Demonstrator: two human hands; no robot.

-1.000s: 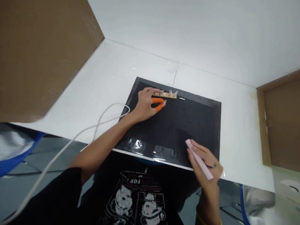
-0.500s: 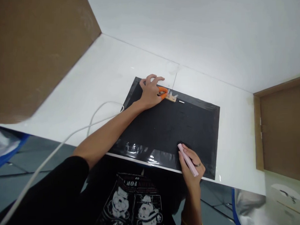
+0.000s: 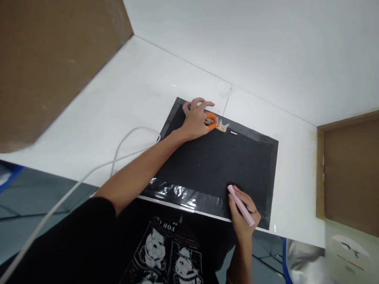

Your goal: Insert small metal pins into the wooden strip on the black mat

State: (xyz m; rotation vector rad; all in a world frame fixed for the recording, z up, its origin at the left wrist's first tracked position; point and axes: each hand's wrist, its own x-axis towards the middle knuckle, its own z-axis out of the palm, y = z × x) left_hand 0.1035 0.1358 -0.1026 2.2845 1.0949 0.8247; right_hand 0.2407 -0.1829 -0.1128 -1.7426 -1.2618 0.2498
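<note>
My left hand reaches to the far edge of a black board. Its thumb and index finger appear covered in orange sleeves and are pinched together, while the other fingers stretch out. These orange tips meet at a small tan strip with several clear upright pieces on it; what lies between them is hidden. A short white stick lies just right of the strip. Near the board's front edge, my right hand is closed around a long pink bar, whose far end rests close to the black surface.
The board lies on a white table and reaches its front edge. A white cable runs along the left, passing by my left arm. Brown panels stand on the left, and a brown framed box is at the right.
The whole view has shifted a little, so the board appears slightly farther right. Both hands keep nearly the same places on it and the same grips.
</note>
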